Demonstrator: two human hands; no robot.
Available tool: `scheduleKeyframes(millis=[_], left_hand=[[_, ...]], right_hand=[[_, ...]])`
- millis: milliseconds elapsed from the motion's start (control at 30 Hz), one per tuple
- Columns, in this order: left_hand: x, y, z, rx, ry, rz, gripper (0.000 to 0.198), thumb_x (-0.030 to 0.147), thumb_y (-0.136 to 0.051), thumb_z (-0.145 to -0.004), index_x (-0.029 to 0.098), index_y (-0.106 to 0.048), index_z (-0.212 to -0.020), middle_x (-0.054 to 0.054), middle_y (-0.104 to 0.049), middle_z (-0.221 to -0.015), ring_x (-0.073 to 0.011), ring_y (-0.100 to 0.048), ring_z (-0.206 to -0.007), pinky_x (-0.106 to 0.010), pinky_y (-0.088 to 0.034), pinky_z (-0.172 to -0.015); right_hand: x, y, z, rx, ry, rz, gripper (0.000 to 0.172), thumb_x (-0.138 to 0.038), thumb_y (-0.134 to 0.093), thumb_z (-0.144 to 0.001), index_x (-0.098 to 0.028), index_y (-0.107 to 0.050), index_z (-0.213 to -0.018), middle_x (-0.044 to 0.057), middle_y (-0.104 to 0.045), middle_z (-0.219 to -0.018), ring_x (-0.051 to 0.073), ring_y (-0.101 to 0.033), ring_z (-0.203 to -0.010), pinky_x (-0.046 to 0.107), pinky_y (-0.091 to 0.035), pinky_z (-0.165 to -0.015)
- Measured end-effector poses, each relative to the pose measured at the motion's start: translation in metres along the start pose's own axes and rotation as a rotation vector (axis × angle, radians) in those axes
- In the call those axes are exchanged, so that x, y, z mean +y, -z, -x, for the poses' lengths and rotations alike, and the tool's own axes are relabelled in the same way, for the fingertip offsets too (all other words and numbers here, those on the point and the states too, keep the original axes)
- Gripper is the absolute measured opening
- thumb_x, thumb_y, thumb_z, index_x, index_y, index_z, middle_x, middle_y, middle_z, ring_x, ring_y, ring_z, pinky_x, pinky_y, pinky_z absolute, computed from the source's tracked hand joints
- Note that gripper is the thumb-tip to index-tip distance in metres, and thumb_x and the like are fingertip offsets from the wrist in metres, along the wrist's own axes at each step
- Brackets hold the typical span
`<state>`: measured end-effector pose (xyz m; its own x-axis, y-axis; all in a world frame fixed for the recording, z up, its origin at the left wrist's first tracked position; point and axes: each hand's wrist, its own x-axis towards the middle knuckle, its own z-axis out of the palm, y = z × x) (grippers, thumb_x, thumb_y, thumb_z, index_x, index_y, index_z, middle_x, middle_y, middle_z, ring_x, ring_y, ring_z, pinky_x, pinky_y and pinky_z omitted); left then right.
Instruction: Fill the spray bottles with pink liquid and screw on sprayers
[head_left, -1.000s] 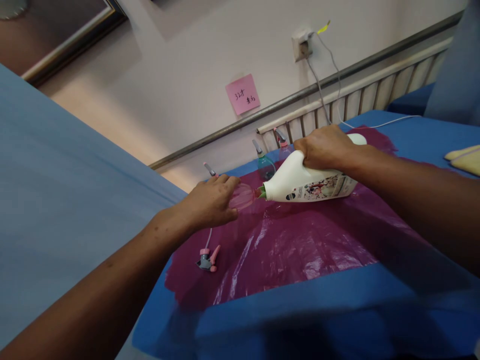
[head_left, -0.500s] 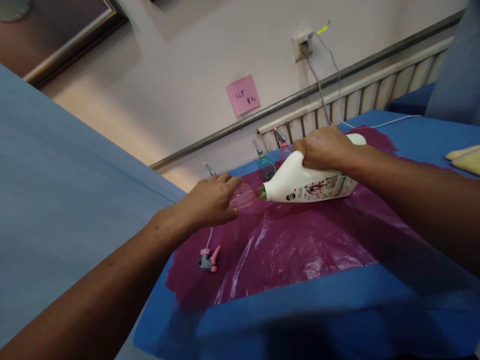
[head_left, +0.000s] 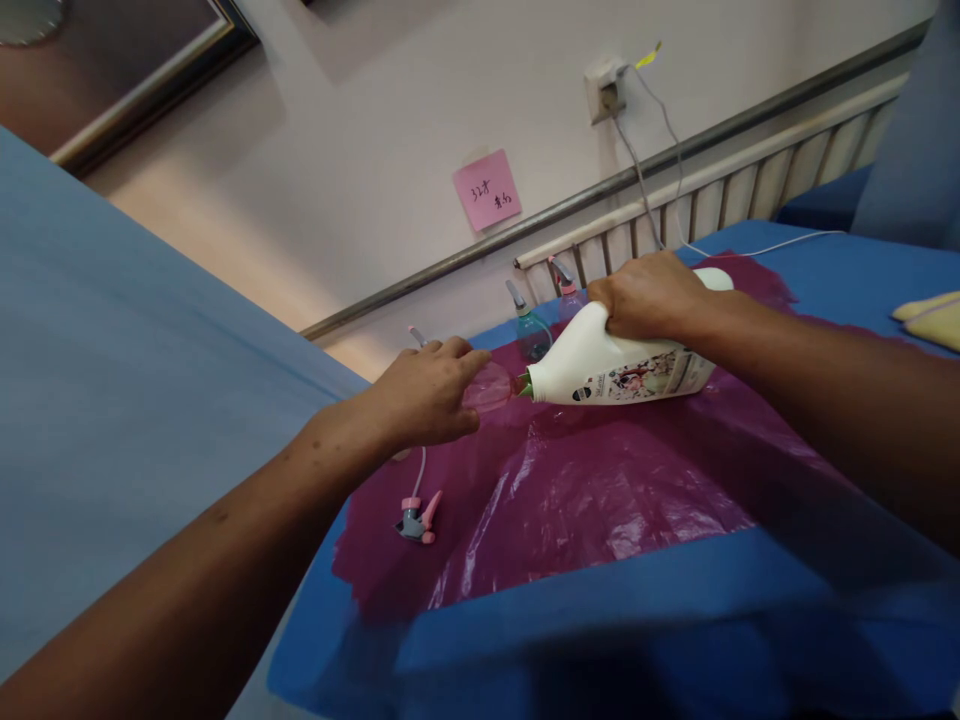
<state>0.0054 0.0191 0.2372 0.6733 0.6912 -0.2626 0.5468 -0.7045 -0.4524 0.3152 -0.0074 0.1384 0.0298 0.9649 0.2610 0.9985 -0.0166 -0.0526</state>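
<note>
Your right hand grips the white bottle, tipped on its side, its green neck touching the mouth of the small pink bottle that your left hand clasps. Neither bottle's contents show. Both are over the purple plastic sheet, toward its far side. 2 spray bottles stand at its far edge, and a loose spray head lies near its left edge.

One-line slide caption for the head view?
Right hand tips white bottle toward pink bottle held by left hand, over purple sheet.
</note>
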Motion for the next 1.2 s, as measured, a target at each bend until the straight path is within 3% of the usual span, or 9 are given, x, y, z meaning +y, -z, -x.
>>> scheduleKeyframes(millis=[367, 567, 767, 1000, 1200], left_hand=[[0.009, 0.007, -0.007, 0.002, -0.003, -0.117, 0.075, 0.032, -0.075, -0.088, 0.027, -0.059, -0.162, -0.015, -0.064, -0.156, -0.043, -0.065, -0.132, -0.056, -0.047, -0.11], [0.014, 0.015, -0.013, 0.016, -0.021, -0.202, 0.07, 0.029, -0.074, -0.088, 0.027, -0.063, -0.157, -0.014, -0.065, -0.155, -0.0414, -0.065, -0.132, -0.052, -0.046, -0.107], [0.016, 0.021, -0.017, 0.025, -0.03, -0.264, 0.068, 0.03, -0.074, -0.088, 0.026, -0.064, -0.155, -0.014, -0.067, -0.152, -0.0393, -0.066, -0.128, -0.05, -0.046, -0.105], [0.01, 0.022, -0.013, 0.03, -0.018, -0.198, 0.072, 0.032, -0.074, -0.086, 0.026, -0.062, -0.157, -0.014, -0.066, -0.155, -0.0418, -0.065, -0.132, -0.052, -0.047, -0.108], [-0.002, 0.012, -0.004, 0.066, 0.001, -0.007, 0.08, 0.031, -0.072, -0.085, 0.025, -0.056, -0.164, -0.016, -0.066, -0.156, -0.0429, -0.066, -0.134, -0.054, -0.049, -0.111]], right_hand=[[-0.005, 0.001, 0.001, -0.007, 0.0, 0.07, 0.032, -0.038, -0.063, -0.095, -0.026, -0.082, -0.118, 0.014, -0.078, -0.094, 0.031, -0.068, -0.087, 0.039, -0.042, -0.076], [-0.005, 0.002, 0.002, 0.017, 0.019, 0.077, 0.033, -0.041, -0.06, -0.099, -0.024, -0.082, -0.116, 0.014, -0.077, -0.094, 0.027, -0.064, -0.083, 0.038, -0.037, -0.074], [-0.001, 0.001, 0.0, 0.021, -0.001, 0.046, 0.033, -0.039, -0.064, -0.094, -0.024, -0.083, -0.116, 0.012, -0.075, -0.09, 0.028, -0.064, -0.082, 0.038, -0.04, -0.075], [0.004, 0.001, 0.002, 0.034, -0.025, -0.006, 0.028, -0.038, -0.065, -0.096, -0.025, -0.083, -0.112, 0.012, -0.072, -0.085, 0.03, -0.065, -0.086, 0.04, -0.041, -0.078], [0.01, 0.002, 0.004, 0.025, -0.036, -0.03, 0.027, -0.038, -0.067, -0.095, -0.026, -0.082, -0.114, 0.012, -0.074, -0.089, 0.03, -0.065, -0.086, 0.041, -0.041, -0.08]])
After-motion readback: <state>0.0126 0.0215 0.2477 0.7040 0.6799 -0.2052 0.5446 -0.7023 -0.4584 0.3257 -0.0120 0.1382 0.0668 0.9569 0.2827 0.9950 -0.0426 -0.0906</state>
